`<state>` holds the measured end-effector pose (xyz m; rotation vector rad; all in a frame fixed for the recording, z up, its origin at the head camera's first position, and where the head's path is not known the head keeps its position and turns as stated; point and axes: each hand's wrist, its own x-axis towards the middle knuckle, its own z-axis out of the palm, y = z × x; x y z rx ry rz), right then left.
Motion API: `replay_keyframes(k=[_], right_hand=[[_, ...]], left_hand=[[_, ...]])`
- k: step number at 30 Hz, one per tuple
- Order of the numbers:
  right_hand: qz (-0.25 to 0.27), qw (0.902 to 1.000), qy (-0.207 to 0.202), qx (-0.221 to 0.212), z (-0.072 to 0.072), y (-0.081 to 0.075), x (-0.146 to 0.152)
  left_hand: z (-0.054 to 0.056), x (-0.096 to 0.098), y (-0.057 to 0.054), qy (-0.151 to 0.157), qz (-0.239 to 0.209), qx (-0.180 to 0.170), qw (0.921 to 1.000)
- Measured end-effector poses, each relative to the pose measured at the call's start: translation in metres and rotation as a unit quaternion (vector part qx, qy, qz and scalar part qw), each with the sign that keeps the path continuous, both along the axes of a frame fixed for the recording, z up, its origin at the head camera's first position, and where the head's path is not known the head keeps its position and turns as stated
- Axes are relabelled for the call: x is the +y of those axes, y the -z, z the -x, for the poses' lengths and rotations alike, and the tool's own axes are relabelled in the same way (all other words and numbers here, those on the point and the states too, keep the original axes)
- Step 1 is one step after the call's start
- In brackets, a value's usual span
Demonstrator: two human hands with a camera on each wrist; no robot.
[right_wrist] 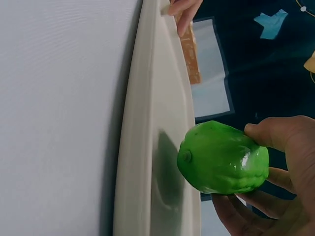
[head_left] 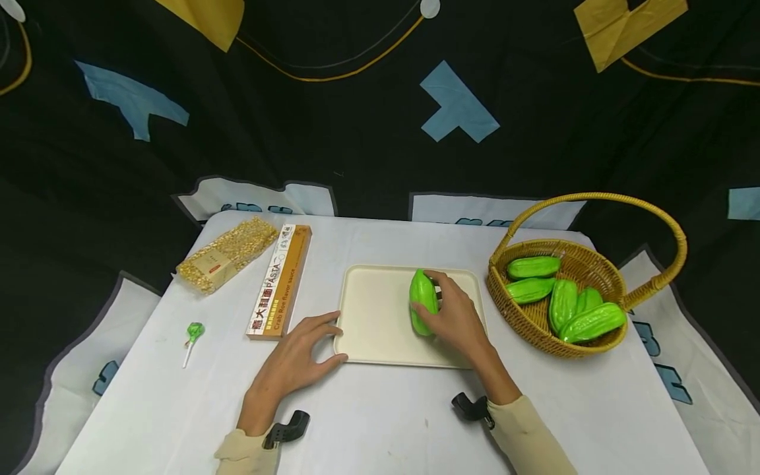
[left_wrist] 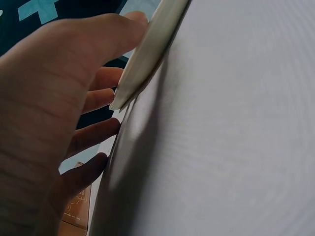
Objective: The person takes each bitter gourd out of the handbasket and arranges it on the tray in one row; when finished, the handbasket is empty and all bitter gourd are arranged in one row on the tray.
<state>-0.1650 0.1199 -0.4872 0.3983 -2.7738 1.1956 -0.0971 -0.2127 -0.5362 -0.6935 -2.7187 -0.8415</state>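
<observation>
My right hand (head_left: 457, 316) grips a glossy green bitter melon (head_left: 423, 300) over the right half of a cream tray (head_left: 374, 316). In the right wrist view the thumb and fingers hold the bitter melon (right_wrist: 221, 157) from both sides, just above the tray (right_wrist: 170, 98), where its shadow falls. At the tray's front-left corner rests my left hand (head_left: 297, 356), fingers spread along the left side and thumb at the front edge. The left wrist view has that thumb touching the tray rim (left_wrist: 152, 44). Several more bitter melons (head_left: 564, 307) lie in a wicker basket (head_left: 510, 310) on the right.
Left of the tray lie a pasta box (head_left: 282, 280), a bag of yellow kernels (head_left: 228, 254) and a green lollipop (head_left: 194, 333). The basket's tall handle (head_left: 600, 196) arches above it. A white cloth (head_left: 380, 422) covers the table; a dark curtain (head_left: 332, 132) hangs behind.
</observation>
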Motion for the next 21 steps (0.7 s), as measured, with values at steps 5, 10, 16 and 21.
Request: replay_keyframes(k=[5, 10, 16, 21], right_hand=[[0.018, 0.9997, -0.019, -0.003, 0.007, 0.003, -0.011], [0.031, 0.9989, -0.034, -0.001, 0.012, 0.008, -0.023], [0.043, 0.9977, -0.053, -0.001, 0.021, 0.009, -0.040], [0.057, 0.9964, -0.062, -0.007, 0.029, 0.009, -0.052]], left_hand=[[-0.001, 0.001, 0.000, -0.002, 0.001, -0.001, 1.0000], [-0.002, 0.001, 0.000, -0.004, 0.002, -0.004, 1.0000], [-0.002, 0.001, 0.000, -0.009, 0.004, -0.013, 0.9999], [-0.001, 0.000, 0.000, -0.011, 0.002, -0.018, 0.9998]])
